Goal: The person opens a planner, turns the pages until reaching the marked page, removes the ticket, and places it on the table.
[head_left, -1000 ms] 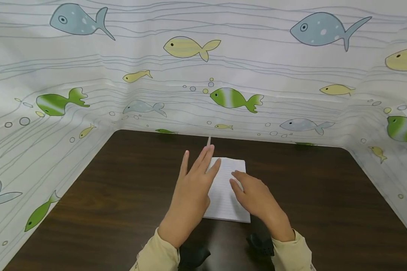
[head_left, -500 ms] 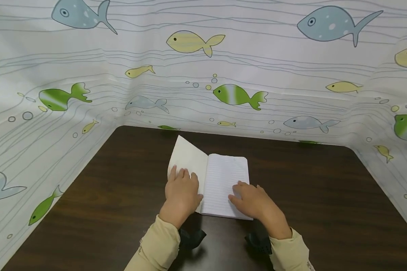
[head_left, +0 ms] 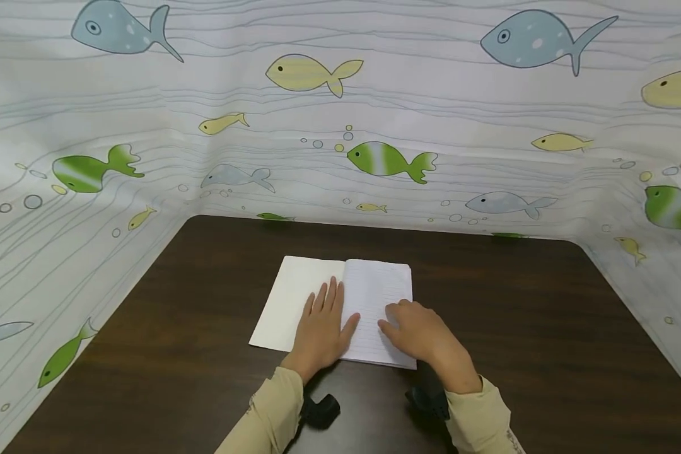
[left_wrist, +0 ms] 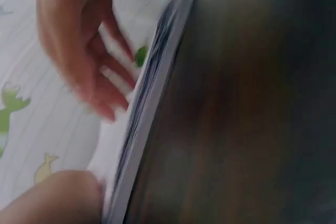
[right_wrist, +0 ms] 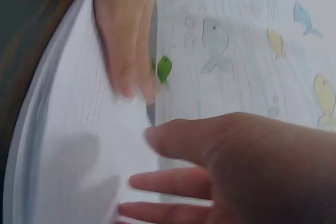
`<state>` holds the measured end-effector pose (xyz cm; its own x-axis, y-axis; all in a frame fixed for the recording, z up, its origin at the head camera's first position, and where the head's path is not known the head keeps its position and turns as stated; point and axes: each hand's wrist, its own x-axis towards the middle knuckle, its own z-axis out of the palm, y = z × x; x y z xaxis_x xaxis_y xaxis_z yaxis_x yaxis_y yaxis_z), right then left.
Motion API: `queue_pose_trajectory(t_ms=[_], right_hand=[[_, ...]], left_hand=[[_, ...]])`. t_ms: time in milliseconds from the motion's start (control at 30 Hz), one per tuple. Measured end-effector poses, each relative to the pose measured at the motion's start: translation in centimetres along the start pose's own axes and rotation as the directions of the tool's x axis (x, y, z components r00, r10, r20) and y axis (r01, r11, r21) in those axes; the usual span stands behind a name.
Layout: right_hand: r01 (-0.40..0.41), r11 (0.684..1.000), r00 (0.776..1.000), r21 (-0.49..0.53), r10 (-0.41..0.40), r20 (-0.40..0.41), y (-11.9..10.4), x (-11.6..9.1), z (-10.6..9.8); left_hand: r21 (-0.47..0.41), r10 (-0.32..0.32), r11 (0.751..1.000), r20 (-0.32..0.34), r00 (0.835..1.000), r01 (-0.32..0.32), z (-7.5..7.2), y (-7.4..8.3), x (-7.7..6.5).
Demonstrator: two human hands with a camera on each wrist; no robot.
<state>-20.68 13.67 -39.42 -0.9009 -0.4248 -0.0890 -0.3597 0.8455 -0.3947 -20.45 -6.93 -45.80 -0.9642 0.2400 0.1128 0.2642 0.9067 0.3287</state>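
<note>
A notebook point(head_left: 371, 343) lies open on the dark table, with a lined page on the right and a plain cream leaf point(head_left: 280, 302) spread out on the left. My left hand point(head_left: 322, 328) lies along the fold, fingers straight and pointing away, thumb over the lined page. At the lined page's right side is my right hand point(head_left: 422, 331), its fingertips on the paper and holding nothing. In the right wrist view, the right hand's point(right_wrist: 247, 166) thumb and fingers are spread apart. The left wrist view is blurred but shows the notebook's page edges point(left_wrist: 144, 114).
Dark wood table point(head_left: 170, 315) surrounds the notebook. A white curtain point(head_left: 454, 113) printed with fish stands behind it and along both sides. Black wrist devices point(head_left: 320, 413) sit under the sleeves near the table's front.
The raised leaf, upright a second ago, has come down to the left and now lies flat. My left hand pressed it leftward, then moved right to the fold. The right hand has stayed at the page.
</note>
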Motion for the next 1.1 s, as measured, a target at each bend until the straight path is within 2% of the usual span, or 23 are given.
queue_pose_trajectory(t_ms=[67,133,267,367,467,633,767,933,1100], right_hand=[[-0.003,1.0,0.999,0.011,0.003,-0.038,0.5,0.4,0.1],[0.001,1.0,0.997,0.024,0.001,-0.075,1.3,0.9,0.3],[0.027,0.998,0.989,0.055,-0.019,-0.144,3.1,1.8,1.2],[0.072,0.994,0.974,0.086,-0.052,-0.22,5.0,2.5,2.7],[0.083,0.988,0.963,0.128,-0.046,-0.266,6.6,2.7,3.9],[0.015,0.971,0.969,0.238,0.044,-0.242,7.3,2.4,3.7],[-0.005,0.966,0.968,0.257,0.07,-0.243,7.3,2.8,3.4],[-0.042,0.975,0.977,0.219,0.086,-0.193,7.1,3.1,4.2],[-0.017,0.983,0.979,0.182,0.053,-0.196,6.8,3.2,4.7]], left_hand=[[-0.016,0.035,0.999,-0.065,0.997,-0.036,1.0,-0.5,-0.2],[-0.027,0.061,0.998,-0.107,0.992,-0.064,1.4,-0.6,-0.2],[-0.011,0.074,0.997,-0.09,0.993,-0.075,1.7,-0.1,-0.2],[0.01,0.072,0.997,-0.085,0.994,-0.071,2.1,0.5,-0.5],[0.014,0.071,0.997,-0.096,0.993,-0.07,2.6,1.1,-1.1],[0.04,0.073,0.997,-0.115,0.991,-0.068,2.3,1.6,-1.6],[0.044,0.085,0.996,-0.137,0.987,-0.079,1.9,1.2,-1.3],[-0.044,0.114,0.992,-0.07,0.991,-0.117,1.4,0.0,-1.6],[-0.04,0.178,0.983,-0.002,0.984,-0.178,0.8,-1.2,-2.3]])
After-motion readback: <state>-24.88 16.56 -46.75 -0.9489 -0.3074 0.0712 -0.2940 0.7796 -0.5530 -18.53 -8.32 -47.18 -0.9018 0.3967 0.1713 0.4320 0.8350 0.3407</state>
